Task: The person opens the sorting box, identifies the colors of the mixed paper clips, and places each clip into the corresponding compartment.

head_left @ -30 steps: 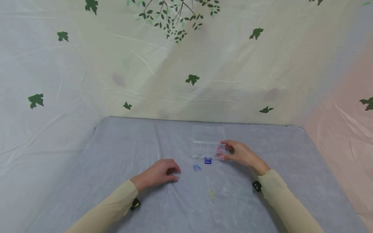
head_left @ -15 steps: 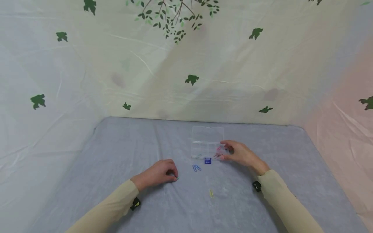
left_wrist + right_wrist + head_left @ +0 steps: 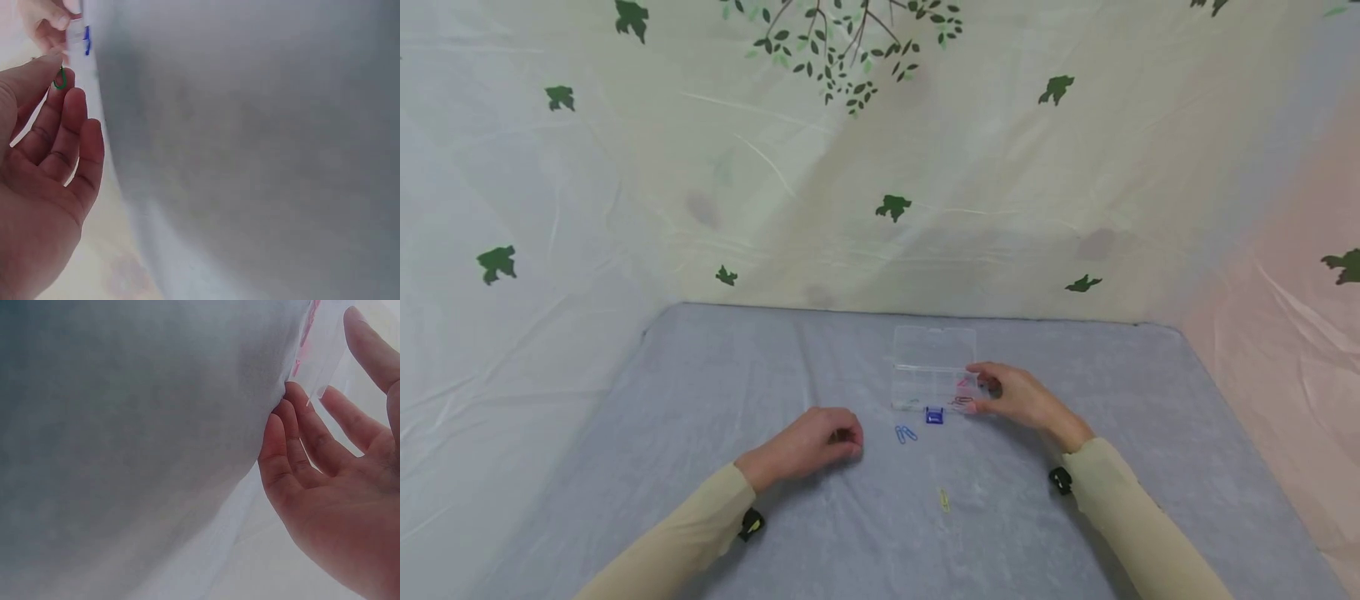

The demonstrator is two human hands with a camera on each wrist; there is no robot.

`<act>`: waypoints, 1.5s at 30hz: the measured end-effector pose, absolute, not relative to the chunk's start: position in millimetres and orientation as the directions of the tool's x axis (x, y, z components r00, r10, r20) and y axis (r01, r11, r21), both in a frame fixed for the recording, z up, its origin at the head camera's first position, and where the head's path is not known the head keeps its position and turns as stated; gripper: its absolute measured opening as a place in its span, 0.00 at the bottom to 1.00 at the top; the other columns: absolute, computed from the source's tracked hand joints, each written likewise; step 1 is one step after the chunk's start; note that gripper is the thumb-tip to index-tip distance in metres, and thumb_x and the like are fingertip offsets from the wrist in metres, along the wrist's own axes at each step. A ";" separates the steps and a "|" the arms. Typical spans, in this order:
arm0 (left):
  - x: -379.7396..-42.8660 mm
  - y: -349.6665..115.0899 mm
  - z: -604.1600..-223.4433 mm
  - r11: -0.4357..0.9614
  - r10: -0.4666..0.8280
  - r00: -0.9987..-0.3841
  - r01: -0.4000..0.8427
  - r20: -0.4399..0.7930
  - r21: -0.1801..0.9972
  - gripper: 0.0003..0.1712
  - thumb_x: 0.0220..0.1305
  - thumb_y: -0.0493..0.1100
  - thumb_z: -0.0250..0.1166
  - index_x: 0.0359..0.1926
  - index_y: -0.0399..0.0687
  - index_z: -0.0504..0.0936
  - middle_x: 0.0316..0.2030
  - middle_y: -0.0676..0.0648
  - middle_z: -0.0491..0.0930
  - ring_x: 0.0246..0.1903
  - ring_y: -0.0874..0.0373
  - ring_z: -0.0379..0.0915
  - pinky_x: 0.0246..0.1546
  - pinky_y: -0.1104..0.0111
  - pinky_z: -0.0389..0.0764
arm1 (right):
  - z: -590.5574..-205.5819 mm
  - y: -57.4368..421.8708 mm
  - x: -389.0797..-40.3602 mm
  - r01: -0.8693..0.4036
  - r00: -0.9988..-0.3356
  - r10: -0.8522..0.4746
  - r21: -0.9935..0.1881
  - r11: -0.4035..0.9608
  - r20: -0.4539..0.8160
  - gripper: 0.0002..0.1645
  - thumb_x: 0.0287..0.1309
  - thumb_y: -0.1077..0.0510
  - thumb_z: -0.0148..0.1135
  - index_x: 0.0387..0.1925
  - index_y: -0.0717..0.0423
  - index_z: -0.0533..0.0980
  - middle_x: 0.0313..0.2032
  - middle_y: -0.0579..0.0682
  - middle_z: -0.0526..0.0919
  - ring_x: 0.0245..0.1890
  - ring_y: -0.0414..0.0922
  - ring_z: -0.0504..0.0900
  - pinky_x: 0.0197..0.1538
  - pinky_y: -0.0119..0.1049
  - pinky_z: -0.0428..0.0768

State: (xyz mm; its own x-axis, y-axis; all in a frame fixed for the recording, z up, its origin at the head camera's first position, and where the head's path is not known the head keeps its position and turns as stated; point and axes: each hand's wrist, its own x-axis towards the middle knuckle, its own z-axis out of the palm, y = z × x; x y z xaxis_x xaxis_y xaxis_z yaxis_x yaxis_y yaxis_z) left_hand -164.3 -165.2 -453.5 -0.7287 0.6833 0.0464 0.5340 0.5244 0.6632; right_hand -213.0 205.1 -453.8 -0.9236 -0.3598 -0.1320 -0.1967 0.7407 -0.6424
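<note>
My left hand (image 3: 805, 446) pinches a green paper clip (image 3: 60, 79) between thumb and forefinger, left of the box; the clip shows only in the left wrist view. The lid of the clear plastic compartment box (image 3: 913, 381) is folded back, and a blue latch (image 3: 934, 416) sticks out at its front. My right hand (image 3: 1018, 400) grips the right end of this box, thumb at the front and fingers at the back. Inside its right part lie a pink paper clip (image 3: 962, 382) and dark clips (image 3: 962, 401). Something small and green (image 3: 913, 401) sits at its front left.
Two blue paper clips (image 3: 906, 433) lie on the grey cloth in front of the box. A yellow paper clip (image 3: 944, 500) is nearer to me. Behind the grey-covered table (image 3: 737, 350) hangs a pale curtain (image 3: 820, 208) with green leaf prints.
My left fingers have closed on the green paper clip, and the hand has come up slightly with it. The right hand and the box keep their places.
</note>
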 end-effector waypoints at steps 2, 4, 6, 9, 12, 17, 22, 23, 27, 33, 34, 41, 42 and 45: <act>-164.9 -162.4 -450.4 0.529 0.663 -0.746 0.520 0.055 0.670 0.05 0.68 0.38 0.71 0.37 0.53 0.84 0.34 0.62 0.80 0.36 0.67 0.75 0.40 0.69 0.80 | -454.1 205.3 -212.5 -0.196 -0.924 -0.360 -0.647 0.737 -0.131 0.43 0.59 0.49 0.77 0.71 0.60 0.71 0.63 0.61 0.79 0.61 0.57 0.77 0.65 0.59 0.74; -166.2 -159.3 -447.2 0.524 0.651 -0.755 0.522 0.078 0.673 0.05 0.68 0.37 0.71 0.37 0.52 0.84 0.34 0.61 0.80 0.36 0.66 0.75 0.41 0.69 0.81 | -454.7 205.7 -212.6 -0.198 -0.922 -0.364 -0.648 0.735 -0.130 0.44 0.59 0.49 0.77 0.71 0.60 0.71 0.63 0.61 0.78 0.61 0.57 0.77 0.65 0.59 0.74; -167.5 -156.2 -444.1 0.516 0.641 -0.761 0.525 0.101 0.677 0.05 0.68 0.37 0.71 0.37 0.51 0.84 0.35 0.60 0.81 0.36 0.66 0.76 0.41 0.69 0.81 | -455.4 205.9 -212.9 -0.193 -0.923 -0.360 -0.649 0.736 -0.135 0.44 0.59 0.49 0.77 0.71 0.60 0.71 0.63 0.61 0.78 0.62 0.57 0.77 0.66 0.59 0.74; -169.9 -152.0 -441.6 0.490 0.635 -0.758 0.545 0.149 0.681 0.03 0.68 0.37 0.70 0.38 0.49 0.85 0.36 0.57 0.82 0.37 0.65 0.77 0.43 0.67 0.82 | -456.5 205.5 -213.6 -0.190 -0.925 -0.355 -0.643 0.742 -0.137 0.44 0.59 0.49 0.77 0.71 0.59 0.71 0.64 0.60 0.78 0.61 0.56 0.77 0.65 0.58 0.74; -171.1 -147.9 -440.0 0.472 0.623 -0.761 0.549 0.180 0.689 0.01 0.69 0.39 0.70 0.39 0.48 0.85 0.36 0.56 0.83 0.38 0.65 0.77 0.43 0.66 0.82 | -457.2 205.1 -213.8 -0.205 -0.923 -0.363 -0.637 0.743 -0.126 0.44 0.59 0.48 0.77 0.71 0.59 0.71 0.63 0.61 0.79 0.61 0.57 0.77 0.65 0.58 0.74; -171.0 -139.6 -435.8 0.448 0.599 -0.768 0.555 0.226 0.701 0.01 0.69 0.39 0.70 0.40 0.48 0.85 0.38 0.55 0.83 0.40 0.64 0.79 0.45 0.65 0.83 | -456.3 205.6 -213.3 -0.203 -0.925 -0.360 -0.639 0.742 -0.124 0.44 0.58 0.48 0.78 0.71 0.59 0.71 0.63 0.61 0.79 0.62 0.57 0.77 0.66 0.58 0.74; -172.1 -130.2 -434.8 0.442 0.586 -0.763 0.583 0.272 0.682 0.03 0.68 0.36 0.70 0.40 0.49 0.85 0.38 0.54 0.84 0.41 0.62 0.80 0.46 0.60 0.84 | -455.0 206.4 -212.0 -0.200 -0.923 -0.361 -0.638 0.744 -0.132 0.44 0.59 0.48 0.77 0.72 0.59 0.70 0.65 0.61 0.78 0.63 0.58 0.76 0.67 0.59 0.73; -172.5 -128.3 -435.0 0.443 0.582 -0.763 0.587 0.280 0.677 0.04 0.68 0.36 0.70 0.40 0.49 0.85 0.39 0.54 0.84 0.41 0.61 0.80 0.47 0.59 0.84 | -455.0 206.4 -211.8 -0.197 -0.924 -0.360 -0.639 0.743 -0.133 0.44 0.59 0.48 0.77 0.72 0.59 0.70 0.65 0.61 0.78 0.63 0.58 0.76 0.67 0.59 0.73; -175.2 -119.7 -435.0 0.452 0.558 -0.769 0.598 0.313 0.662 0.04 0.68 0.37 0.70 0.40 0.50 0.84 0.39 0.54 0.84 0.43 0.60 0.80 0.48 0.56 0.83 | -455.7 206.2 -211.3 -0.199 -0.922 -0.365 -0.648 0.736 -0.132 0.44 0.59 0.49 0.77 0.72 0.59 0.70 0.65 0.61 0.77 0.64 0.58 0.76 0.67 0.59 0.72; -183.4 -105.0 -432.3 0.466 0.544 -0.771 0.605 0.330 0.646 0.02 0.70 0.39 0.69 0.41 0.50 0.84 0.39 0.55 0.84 0.44 0.60 0.80 0.49 0.59 0.82 | -456.0 205.7 -212.0 -0.198 -0.922 -0.364 -0.648 0.735 -0.131 0.44 0.59 0.50 0.77 0.72 0.59 0.71 0.65 0.62 0.77 0.64 0.58 0.76 0.67 0.59 0.73; -185.1 -103.1 -432.0 0.469 0.543 -0.773 0.602 0.326 0.646 0.02 0.70 0.39 0.69 0.41 0.50 0.85 0.39 0.55 0.84 0.44 0.60 0.80 0.50 0.59 0.82 | -455.9 205.7 -212.1 -0.192 -0.923 -0.360 -0.650 0.735 -0.134 0.44 0.58 0.50 0.78 0.72 0.59 0.71 0.65 0.61 0.77 0.64 0.58 0.76 0.67 0.58 0.73; -197.2 -93.0 -433.0 0.499 0.528 -0.801 0.561 0.281 0.660 0.01 0.71 0.40 0.69 0.41 0.48 0.86 0.39 0.54 0.84 0.44 0.59 0.80 0.50 0.57 0.82 | -455.4 207.0 -212.4 -0.206 -0.920 -0.372 -0.649 0.732 -0.127 0.43 0.59 0.50 0.77 0.71 0.60 0.71 0.64 0.62 0.78 0.63 0.59 0.76 0.66 0.59 0.73; -198.8 -91.8 -433.5 0.510 0.525 -0.807 0.553 0.270 0.659 0.02 0.71 0.40 0.69 0.41 0.48 0.86 0.40 0.54 0.84 0.44 0.59 0.80 0.50 0.57 0.81 | -455.1 207.2 -212.1 -0.208 -0.919 -0.373 -0.649 0.731 -0.126 0.43 0.59 0.50 0.77 0.71 0.60 0.71 0.64 0.62 0.78 0.63 0.59 0.77 0.66 0.59 0.73; -203.6 -88.1 -435.3 0.540 0.517 -0.821 0.533 0.242 0.651 0.03 0.71 0.41 0.69 0.40 0.48 0.86 0.40 0.54 0.84 0.45 0.59 0.80 0.50 0.59 0.81 | -454.8 207.9 -212.0 -0.204 -0.919 -0.372 -0.653 0.729 -0.128 0.43 0.59 0.51 0.77 0.71 0.60 0.71 0.64 0.62 0.78 0.63 0.58 0.77 0.66 0.59 0.73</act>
State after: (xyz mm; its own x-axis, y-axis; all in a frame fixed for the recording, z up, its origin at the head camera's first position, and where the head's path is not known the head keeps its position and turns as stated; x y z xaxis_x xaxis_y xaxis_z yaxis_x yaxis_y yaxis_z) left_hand -203.6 -88.1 -435.3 -0.8208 0.5172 0.2425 0.5328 0.5402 0.6514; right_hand -212.0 207.9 -454.8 -0.9194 -0.3720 -0.1277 -0.2045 0.7293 -0.6529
